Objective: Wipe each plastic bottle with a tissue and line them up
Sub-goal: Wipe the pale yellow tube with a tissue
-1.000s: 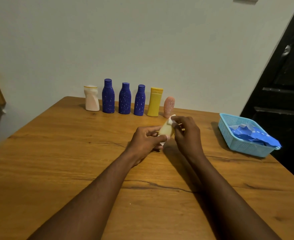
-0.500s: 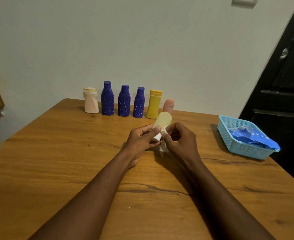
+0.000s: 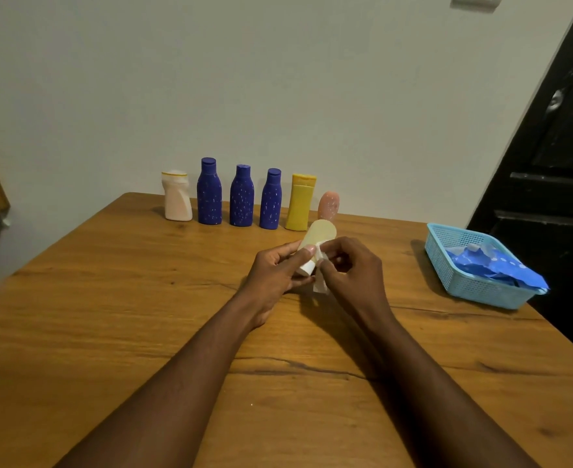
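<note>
Dim, warm indoor light. Soft shadows on table beneath forearms, left of basket. Door near black. Wide-angle bend at edges. Overall slightly soft.

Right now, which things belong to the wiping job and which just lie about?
Job: pale yellow plastic bottle in left hand; white tissue in right hand; six lined-up plastic bottles.
Lying about: light blue plastic basket; blue spotted packet inside it.

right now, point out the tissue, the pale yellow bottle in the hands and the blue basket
tissue (image 3: 320, 286), head view, its hanging lower end
pale yellow bottle (image 3: 321, 232), head view, its rounded far end
blue basket (image 3: 481, 292), head view, its front wall
</note>
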### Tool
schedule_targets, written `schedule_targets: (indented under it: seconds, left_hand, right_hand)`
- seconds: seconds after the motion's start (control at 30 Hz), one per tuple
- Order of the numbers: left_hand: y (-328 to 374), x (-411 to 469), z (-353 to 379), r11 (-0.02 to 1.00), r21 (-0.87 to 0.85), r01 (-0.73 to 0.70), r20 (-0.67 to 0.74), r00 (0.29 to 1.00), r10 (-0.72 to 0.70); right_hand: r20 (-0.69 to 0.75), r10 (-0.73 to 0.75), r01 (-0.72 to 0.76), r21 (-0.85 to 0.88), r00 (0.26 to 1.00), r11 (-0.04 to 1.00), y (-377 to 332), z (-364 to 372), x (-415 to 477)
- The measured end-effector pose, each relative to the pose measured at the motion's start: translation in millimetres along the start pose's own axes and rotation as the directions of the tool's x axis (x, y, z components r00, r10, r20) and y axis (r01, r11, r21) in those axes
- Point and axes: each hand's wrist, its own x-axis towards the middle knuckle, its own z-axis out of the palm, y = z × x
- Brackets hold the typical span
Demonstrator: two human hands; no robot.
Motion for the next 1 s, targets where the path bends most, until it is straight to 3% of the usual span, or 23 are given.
schedule_targets:
  seconds: [0.17, 0.37, 0.47, 0.8, 1.0]
  left_hand:
    - [2, -5, 3, 0.998, 0.045, 0.036, 0.098, 0.994, -0.040]
    - [1, -5, 3, 0.999, 0.038, 0.037, 0.096, 0.995, -0.041]
    - [1, -3, 2, 1.000, -0.002, 0.024, 0.048, 0.999, -0.024]
    - [2, 1, 1, 0.998, -0.068, 0.019, -0.084, 0.996, -0.025]
    - [4, 3, -2, 0.981, -0.175, 0.084, -0.073, 0.992, -0.099]
  right_hand:
    - [-0.201, 0.082, -0.081, 0.012, 0.976, 0.997, 8, -13, 9]
    - [-0.181, 0.191, -0.169, 0.130, 0.965, 0.977, 12, -15, 9]
    - [-0.103, 0.208, -0.187, 0.186, 0.973, 0.965, 7, -6, 3]
    - [0.097, 0.090, -0.094, 0.041, 0.991, 0.995, 1, 4, -4]
    - [-0.010, -0.029, 0.028, -0.072, 1.000, 0.997, 0, 6, -4]
